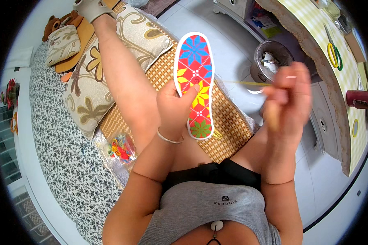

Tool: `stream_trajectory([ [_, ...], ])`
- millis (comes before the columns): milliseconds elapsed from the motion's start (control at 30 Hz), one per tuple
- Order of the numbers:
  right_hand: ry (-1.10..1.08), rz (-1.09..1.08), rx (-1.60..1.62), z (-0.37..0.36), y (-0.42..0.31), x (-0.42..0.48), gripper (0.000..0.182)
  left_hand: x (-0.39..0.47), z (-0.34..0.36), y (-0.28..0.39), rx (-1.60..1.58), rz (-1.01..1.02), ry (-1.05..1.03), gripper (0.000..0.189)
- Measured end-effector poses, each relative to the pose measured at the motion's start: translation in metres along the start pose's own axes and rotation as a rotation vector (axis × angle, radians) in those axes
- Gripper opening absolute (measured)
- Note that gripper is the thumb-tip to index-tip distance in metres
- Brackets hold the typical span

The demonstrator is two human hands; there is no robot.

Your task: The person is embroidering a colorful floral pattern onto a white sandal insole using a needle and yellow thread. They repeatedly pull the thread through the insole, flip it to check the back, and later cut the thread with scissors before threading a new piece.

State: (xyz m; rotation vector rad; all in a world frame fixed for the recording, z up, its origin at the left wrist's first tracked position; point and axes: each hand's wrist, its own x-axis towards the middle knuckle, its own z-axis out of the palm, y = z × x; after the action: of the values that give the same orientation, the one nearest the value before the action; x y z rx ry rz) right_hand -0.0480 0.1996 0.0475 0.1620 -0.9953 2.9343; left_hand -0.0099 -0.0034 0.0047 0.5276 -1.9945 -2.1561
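My left hand (174, 105) grips the edge of an embroidered insole (194, 72), its thumb lying across the front. The insole has a white border and a red ground with blue, yellow and green star-shaped flowers. From its right edge a yellow thread (243, 83) stretches taut to my right hand (289, 101). That hand is raised beside my right thigh and blurred, fingers curled in on the thread. A short thin light streak shows at the fingers; whether it is a needle is unclear. A yellow thread skein (217, 134) lies under the insole's heel end.
A woven mat (230, 128) covers the seat, with patterned cushions (90, 104) and a plastic bag of coloured threads (121, 148) at left. To the right stand a waste bin (256, 65) and a table with a checked cloth (352, 134), scissors (334, 56) and a dark red cup (358, 99).
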Motion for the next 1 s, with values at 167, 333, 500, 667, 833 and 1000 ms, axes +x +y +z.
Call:
stream_trajectory([
  [167,0.175,-0.374,-0.402,-0.022,-0.005,0.006,0.009,0.000,0.009,0.007,-0.096,-0.020,-0.051,0.013],
  [333,-0.090,-0.187,-1.096,-0.003,0.048,-0.011,0.005,-0.003,0.008,0.007,-0.207,-0.024,-0.073,0.018],
  [500,-0.328,-0.514,-1.304,-0.007,0.072,-0.011,0.014,-0.003,0.009,0.005,-0.290,-0.008,-0.087,0.022],
  [667,-0.321,-0.537,-1.370,-0.004,0.072,-0.014,0.015,-0.004,0.008,0.005,-0.310,0.008,-0.092,0.024],
  [833,-0.332,-0.500,-1.365,-0.001,0.068,-0.014,0.016,-0.005,0.007,0.006,-0.302,0.010,-0.094,0.024],
  [1000,-0.335,-0.482,-1.361,-0.001,0.066,-0.015,0.016,-0.007,0.008,0.007,-0.234,0.024,-0.081,0.025],
])
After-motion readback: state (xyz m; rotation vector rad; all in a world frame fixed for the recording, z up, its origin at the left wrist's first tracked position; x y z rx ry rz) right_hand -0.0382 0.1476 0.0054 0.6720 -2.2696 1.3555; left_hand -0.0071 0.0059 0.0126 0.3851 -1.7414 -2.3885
